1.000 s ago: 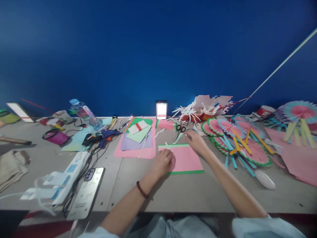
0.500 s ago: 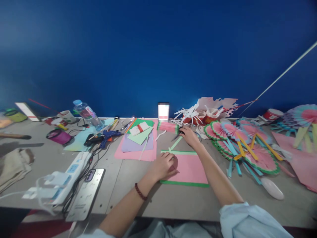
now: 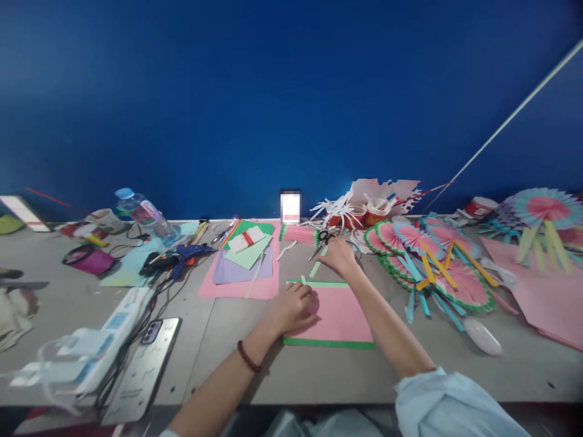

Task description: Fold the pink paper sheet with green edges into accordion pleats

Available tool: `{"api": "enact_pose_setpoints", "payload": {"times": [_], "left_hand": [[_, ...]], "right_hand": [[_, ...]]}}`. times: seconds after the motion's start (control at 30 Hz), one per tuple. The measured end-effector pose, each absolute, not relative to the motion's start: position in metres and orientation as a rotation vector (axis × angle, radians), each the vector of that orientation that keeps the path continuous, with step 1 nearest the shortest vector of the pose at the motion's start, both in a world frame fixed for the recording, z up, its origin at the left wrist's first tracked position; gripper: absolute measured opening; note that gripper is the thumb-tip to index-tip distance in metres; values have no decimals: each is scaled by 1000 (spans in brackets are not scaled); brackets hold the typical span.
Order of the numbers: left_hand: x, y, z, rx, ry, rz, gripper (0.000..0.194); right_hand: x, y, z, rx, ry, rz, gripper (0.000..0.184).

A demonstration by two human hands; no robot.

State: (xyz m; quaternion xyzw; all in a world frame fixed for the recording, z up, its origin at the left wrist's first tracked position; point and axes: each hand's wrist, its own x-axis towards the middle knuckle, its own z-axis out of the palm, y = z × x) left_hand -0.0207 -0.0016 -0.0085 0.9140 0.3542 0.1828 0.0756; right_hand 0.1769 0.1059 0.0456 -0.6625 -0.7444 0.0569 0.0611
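Note:
My left hand [image 3: 294, 306] rests on the left part of a pink sheet [image 3: 341, 309] edged with green along its top and bottom, fingers lying on the paper. My right hand [image 3: 339, 258] is beyond the sheet, low over the table, thumb apart from the fingers and nothing visible in its grip. Just left of it lie black-handled scissors [image 3: 325, 237], blades toward me. A light green paper strip [image 3: 314, 269] lies below the thumb, near the sheet's top edge. Behind the scissors sits a pleated pink paper piece [image 3: 298, 234] with green ends.
Left of the sheet are stacked coloured papers [image 3: 243, 273], a blue glue gun [image 3: 191, 255], a water bottle [image 3: 148, 215], a power strip [image 3: 116, 340] and a phone [image 3: 143, 370]. Pleated paper fans [image 3: 464, 285], a white computer mouse [image 3: 483, 337] and paper cups [image 3: 378, 212] stand or lie on the right.
My right hand has come off the scissors handles and drawn back toward me, leaving the scissors on the table. My left hand stays on the pink sheet. The view has shifted slightly right.

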Motion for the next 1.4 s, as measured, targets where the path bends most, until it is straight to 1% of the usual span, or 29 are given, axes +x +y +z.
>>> {"api": "enact_pose_setpoints", "payload": {"times": [0.1, 0.3, 0.37, 0.43, 0.53, 0.6, 0.7, 0.8, 0.93, 1.07, 1.13, 1.27, 1.33, 1.37, 1.4], "left_hand": [[-21, -1, -10, 2741, 1043, 573, 43], [-21, -1, -13, 2733, 1025, 626, 42], [-22, -1, -14, 2714, 1015, 667, 43], [-22, -1, -14, 2682, 1010, 711, 43], [-21, 0, -13, 2549, 1009, 840, 40], [-19, 0, -10, 2335, 1029, 983, 34], [-14, 2, -3, 1851, 1115, 1170, 27], [-9, 4, 7, 1508, 1181, 1254, 32], [-7, 6, 17, 1267, 1225, 1259, 38], [-7, 13, 25, 994, 1214, 1298, 43], [-7, 20, 30, 957, 1218, 1324, 41], [-7, 41, 43, 967, 1222, 1377, 36], [-7, 53, 52, 982, 1229, 1408, 35], [-7, 60, 57, 999, 1230, 1389, 35], [-7, 66, 63, 1013, 1232, 1365, 36]], "right_hand": [[166, 99, 53, -2058, -2316, 182, 44], [167, 102, 62, -2046, -2338, 337, 19], [171, 104, 66, -1979, -2352, 407, 18], [176, 105, 70, -1862, -2354, 475, 23], [179, 104, 77, -1626, -2274, 667, 39], [178, 101, 79, -1485, -2213, 854, 53], [172, 94, 84, -1328, -2200, 1126, 71], [166, 84, 92, -1229, -2256, 1234, 81], [163, 74, 107, -1218, -2347, 1235, 86], [163, 71, 110, -1201, -2403, 1370, 92], [161, 72, 105, -1196, -2401, 1390, 94], [166, 78, 99, -1258, -2341, 1317, 95], [178, 84, 99, -1384, -2323, 1239, 90], [187, 88, 98, -1480, -2322, 1138, 83], [197, 92, 97, -1606, -2316, 954, 70]]}}
